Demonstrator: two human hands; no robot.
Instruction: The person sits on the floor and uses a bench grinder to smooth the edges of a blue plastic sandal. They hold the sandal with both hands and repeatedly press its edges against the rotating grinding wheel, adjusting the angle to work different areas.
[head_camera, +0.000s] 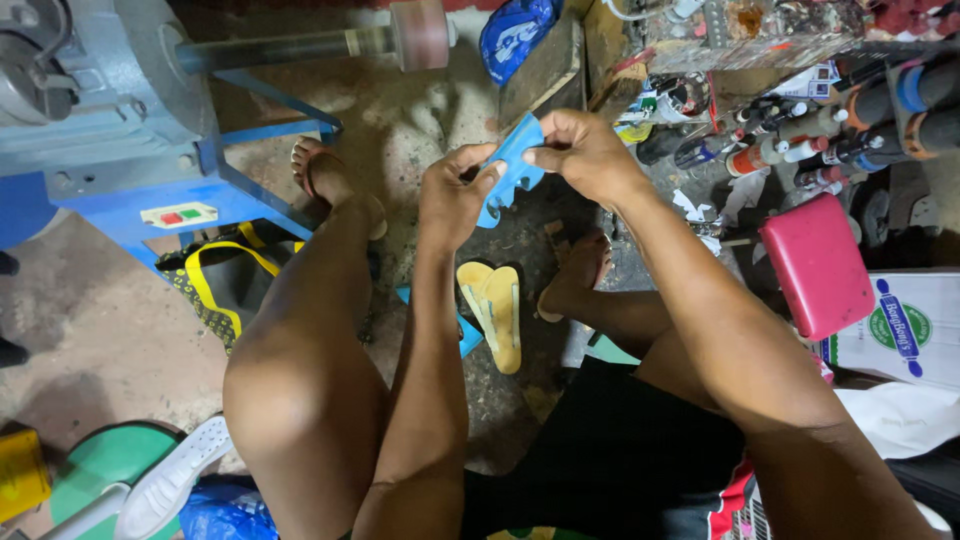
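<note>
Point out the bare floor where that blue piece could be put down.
Barest patch: the concrete at left, bordered by the blue machine base, the black-and-yellow bag and the green round lid. A smaller patch lies beyond the feet, under the machine's shaft. Crowded: the right, with bottles and a pink block. Both hands, left and right, hold the blue piece.

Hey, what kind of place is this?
Likely a small shoe-repair workshop: both hands hold a blue sole piece, a yellow sandal sole lies on the floor, and a blue machine stands nearby.
</note>
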